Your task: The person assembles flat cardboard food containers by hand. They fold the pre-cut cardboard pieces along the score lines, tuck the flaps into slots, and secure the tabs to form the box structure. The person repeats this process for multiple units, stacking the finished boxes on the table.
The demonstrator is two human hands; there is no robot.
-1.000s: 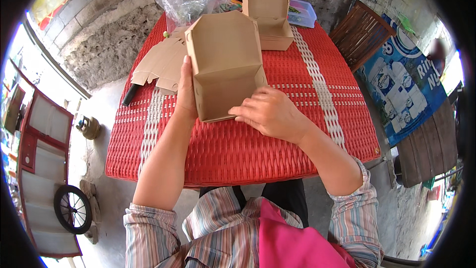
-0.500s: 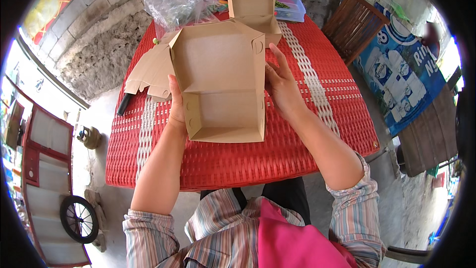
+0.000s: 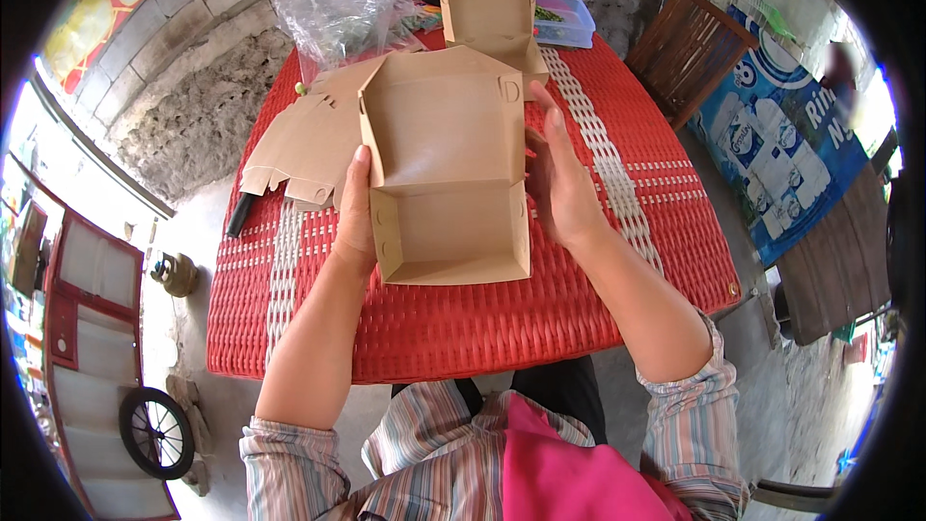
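Observation:
A brown cardboard food box (image 3: 444, 121) with its lid raised faces me above the near half of the table. My left hand (image 3: 356, 212) grips its left side near the fold, thumb up along the edge and the other fingers hidden behind. Beside the box's right edge is my right hand (image 3: 567, 183), fingers stretched upward and apart, with a narrow gap to the cardboard. Flat, unfolded box blanks (image 3: 299, 150) lie to the left, partly behind the held box. Another folded brown box (image 3: 489, 12) stands open at the back of the table.
Red and white woven matting covers the table (image 3: 434, 347). A black handle (image 3: 239, 216) sticks out under the blanks. A clear plastic bag (image 3: 342, 19) and a translucent plastic container (image 3: 569, 24) sit at the far end. A wooden chair (image 3: 690, 48) is at the far right.
The box has shifted slightly right and toward me, showing more of the blanks on the left. My right hand's fingers have straightened beside its edge.

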